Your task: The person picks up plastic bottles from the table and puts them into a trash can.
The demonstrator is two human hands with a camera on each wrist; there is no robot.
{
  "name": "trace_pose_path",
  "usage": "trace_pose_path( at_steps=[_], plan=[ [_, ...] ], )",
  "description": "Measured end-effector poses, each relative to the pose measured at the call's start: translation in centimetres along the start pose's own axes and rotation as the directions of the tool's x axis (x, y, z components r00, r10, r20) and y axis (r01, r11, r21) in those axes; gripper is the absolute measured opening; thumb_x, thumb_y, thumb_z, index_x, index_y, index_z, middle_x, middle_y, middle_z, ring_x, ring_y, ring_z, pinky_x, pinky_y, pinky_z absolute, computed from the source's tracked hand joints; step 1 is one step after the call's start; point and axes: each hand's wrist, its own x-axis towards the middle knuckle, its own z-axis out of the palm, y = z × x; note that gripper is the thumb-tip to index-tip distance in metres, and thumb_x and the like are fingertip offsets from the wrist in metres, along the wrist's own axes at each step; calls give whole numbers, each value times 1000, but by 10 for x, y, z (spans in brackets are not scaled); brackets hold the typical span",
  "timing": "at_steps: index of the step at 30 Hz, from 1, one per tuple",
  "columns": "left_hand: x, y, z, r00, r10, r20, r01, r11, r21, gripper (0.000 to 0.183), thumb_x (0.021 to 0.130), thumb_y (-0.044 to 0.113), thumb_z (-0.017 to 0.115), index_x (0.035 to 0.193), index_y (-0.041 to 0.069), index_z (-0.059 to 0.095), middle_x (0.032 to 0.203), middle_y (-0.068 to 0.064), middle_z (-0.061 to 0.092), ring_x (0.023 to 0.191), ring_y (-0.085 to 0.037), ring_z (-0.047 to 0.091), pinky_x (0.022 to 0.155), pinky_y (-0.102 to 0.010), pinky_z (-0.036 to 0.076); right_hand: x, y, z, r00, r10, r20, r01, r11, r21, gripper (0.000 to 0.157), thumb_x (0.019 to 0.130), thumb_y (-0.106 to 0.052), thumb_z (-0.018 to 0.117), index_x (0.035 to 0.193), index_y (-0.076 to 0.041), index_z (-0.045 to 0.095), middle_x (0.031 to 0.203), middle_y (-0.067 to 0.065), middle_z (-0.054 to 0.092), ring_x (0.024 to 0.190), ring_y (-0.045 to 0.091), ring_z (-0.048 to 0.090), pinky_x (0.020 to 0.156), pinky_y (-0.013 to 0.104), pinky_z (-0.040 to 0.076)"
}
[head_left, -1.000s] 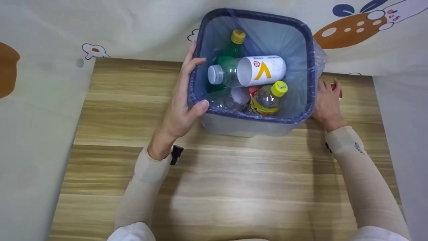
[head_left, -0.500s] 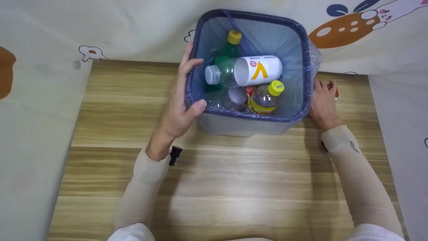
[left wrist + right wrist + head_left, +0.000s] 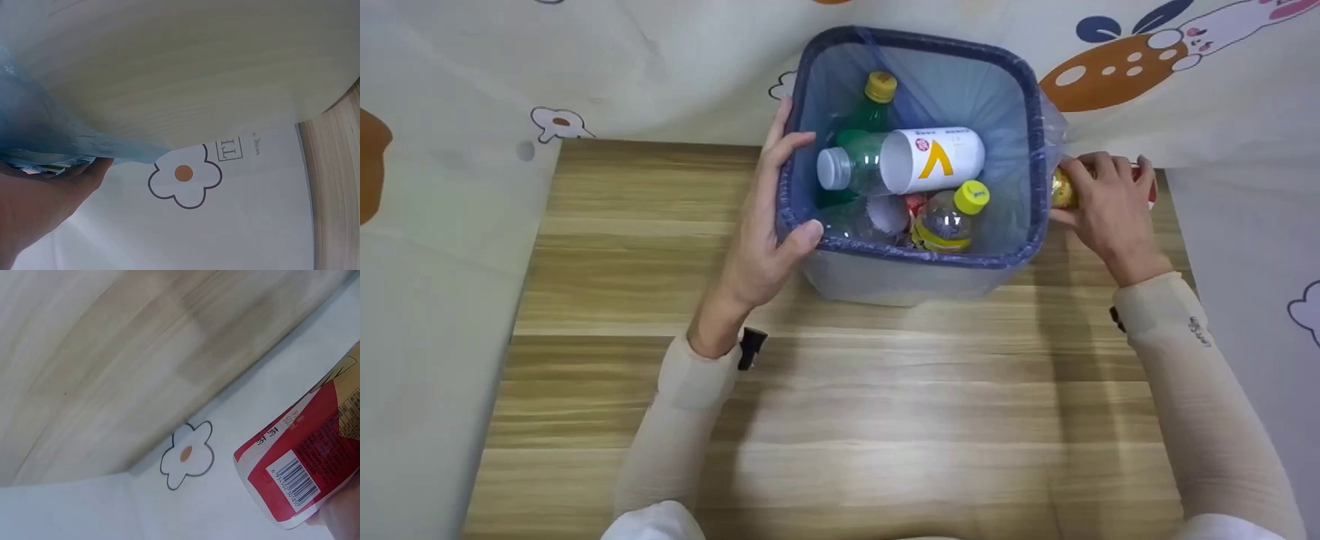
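In the head view my left hand (image 3: 765,217) grips the left side of a lined trash bin (image 3: 926,259), thumb over the front rim corner and fingers along the outer wall. In the left wrist view, the bin's pale wall (image 3: 197,73) fills the upper part, with the hand (image 3: 50,202) at lower left. Beyond the bin's right side, my right hand (image 3: 1114,214) holds a red and gold drink bottle (image 3: 304,467) lying on its side. The fingers cover the bottle's middle; a gold part shows by the bin and a red end at the far side.
Inside the bin lie a green bottle (image 3: 874,112) with a yellow cap, a white-labelled bottle (image 3: 949,161), a yellow-capped bottle (image 3: 949,217) and a clear bottle (image 3: 855,221). Wood-grain tabletop (image 3: 885,420) stretches in front. A patterned cloth (image 3: 675,67) hangs behind.
My right hand has moved right, away from the bin wall, and the gold part of the bottle has come into view. The left hand keeps its hold on the bin. The head view has shifted slightly.
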Motion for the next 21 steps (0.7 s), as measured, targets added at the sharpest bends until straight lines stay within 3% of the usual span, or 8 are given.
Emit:
trace_pose_path(
  at_steps=[6, 10, 14, 21],
  plan=[
    [-5, 0, -1, 1000, -17, -1, 17, 1000, -14, 87, 89, 67, 53, 143, 1, 35, 166, -15, 3, 152, -22, 9, 116, -49, 28, -2, -1, -15, 997, 43, 68, -43, 999, -11, 78, 81, -60, 72, 141, -17, 49, 127, 26, 52, 118, 52, 45, 111, 71, 9],
    [-3, 0, 0, 1000, -14, 6, 14, 1000, -4, 87, 89, 67, 52, 143, 1, 36, 166, -15, 4, 152, -22, 8, 117, -47, 27, -2, -1, -34, 996, 65, 61, -63, 998, -23, 82, 77, -61, 75, 142, -17, 49, 128, 28, 52, 118, 53, 45, 112, 70, 7],
    [-2, 0, -1, 1000, -14, 13, 14, 1000, -9, 86, 89, 67, 52, 143, 1, 36, 166, -15, 3, 152, -22, 8, 116, -49, 28, 0, -3, -61, 997, 78, 25, -77, 997, -28, 83, 76, -55, 80, 142, -16, 49, 128, 29, 52, 119, 55, 46, 112, 70, 9],
    [1, 0, -1, 1000, 15, 11, -15, 1000, 2, 86, 90, 66, 51, 143, 0, 36, 165, -18, 5, 152, -22, 9, 119, -44, 23, 13, -21, -119, 995, 103, -12, -103, 992, -67, 84, 80, -57, 76, 146, -14, 46, 131, 32, 50, 121, 56, 44, 114, 67, 8]
  ],
)
